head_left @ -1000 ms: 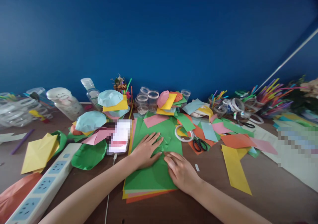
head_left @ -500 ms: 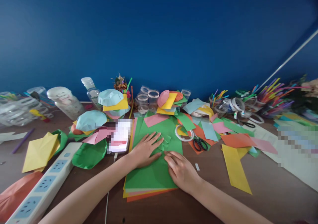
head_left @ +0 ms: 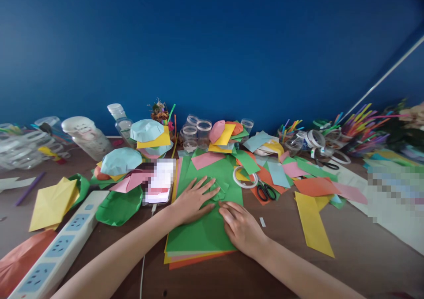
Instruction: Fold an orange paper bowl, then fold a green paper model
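A small folded piece of green paper (head_left: 222,191) lies on a stack of coloured paper with a large green sheet (head_left: 192,240) on top. My left hand (head_left: 194,202) is flat on the stack, fingers spread, some of them covering the folded piece's left side. Just below that piece, my right hand (head_left: 240,226) rests with its fingers curled and pressed together at the tips. Whether anything is pinched in them is hidden. Its fingertips are close to the left thumb, by the folded piece's lower edge.
Right of the stack lie a tape roll (head_left: 245,184), black-handled scissors (head_left: 266,192) and a yellow strip (head_left: 313,221). To the left are a phone (head_left: 161,179) on a cable, a green paper shape (head_left: 119,206) and a power strip (head_left: 62,244). Plastic cups (head_left: 203,133) stand behind.
The visible part of the small folded green paper looks slightly different beside my left fingers. Both hands stay in nearly the same place.
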`<state>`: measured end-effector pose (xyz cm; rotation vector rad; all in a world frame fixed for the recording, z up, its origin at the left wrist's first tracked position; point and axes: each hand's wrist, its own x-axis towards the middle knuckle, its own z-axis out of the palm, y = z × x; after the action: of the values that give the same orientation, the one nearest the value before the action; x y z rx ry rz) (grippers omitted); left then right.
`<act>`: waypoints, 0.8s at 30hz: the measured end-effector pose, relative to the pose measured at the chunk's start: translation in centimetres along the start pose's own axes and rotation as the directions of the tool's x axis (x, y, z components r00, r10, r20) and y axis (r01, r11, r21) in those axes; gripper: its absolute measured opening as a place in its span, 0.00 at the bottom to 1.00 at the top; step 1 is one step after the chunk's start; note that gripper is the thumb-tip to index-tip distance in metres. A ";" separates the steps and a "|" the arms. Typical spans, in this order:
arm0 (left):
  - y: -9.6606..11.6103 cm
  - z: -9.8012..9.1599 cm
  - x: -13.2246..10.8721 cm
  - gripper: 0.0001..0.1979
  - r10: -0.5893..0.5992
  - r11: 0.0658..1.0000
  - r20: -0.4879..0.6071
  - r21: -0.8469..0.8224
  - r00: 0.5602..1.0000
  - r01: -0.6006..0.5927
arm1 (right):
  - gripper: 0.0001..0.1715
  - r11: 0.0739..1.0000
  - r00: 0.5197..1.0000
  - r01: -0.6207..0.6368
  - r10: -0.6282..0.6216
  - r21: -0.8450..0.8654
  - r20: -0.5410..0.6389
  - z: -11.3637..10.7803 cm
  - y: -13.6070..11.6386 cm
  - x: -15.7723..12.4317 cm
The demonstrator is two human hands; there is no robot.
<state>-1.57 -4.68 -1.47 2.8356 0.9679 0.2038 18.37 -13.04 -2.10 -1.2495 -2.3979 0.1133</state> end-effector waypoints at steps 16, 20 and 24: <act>-0.4 -0.1 0.2 0.30 -0.032 0.999 0.046 0.016 0.998 0.031 | 0.19 0.999 1.000 0.022 -0.022 -0.044 -0.009 0.1 -0.2 0.0; -0.4 -0.3 0.2 0.30 -0.021 1.000 0.047 0.014 0.999 0.020 | 0.18 0.998 0.999 0.028 -0.029 -0.050 -0.024 0.0 -0.2 0.0; -0.4 -0.3 0.2 0.30 -0.009 1.000 0.042 0.019 0.999 0.009 | 0.16 0.998 0.998 0.045 -0.047 -0.054 -0.039 -0.2 -0.1 0.2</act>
<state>-1.67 -4.25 -1.22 2.8397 0.9788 0.1345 18.29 -13.03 -1.80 -1.2072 -2.4076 0.0104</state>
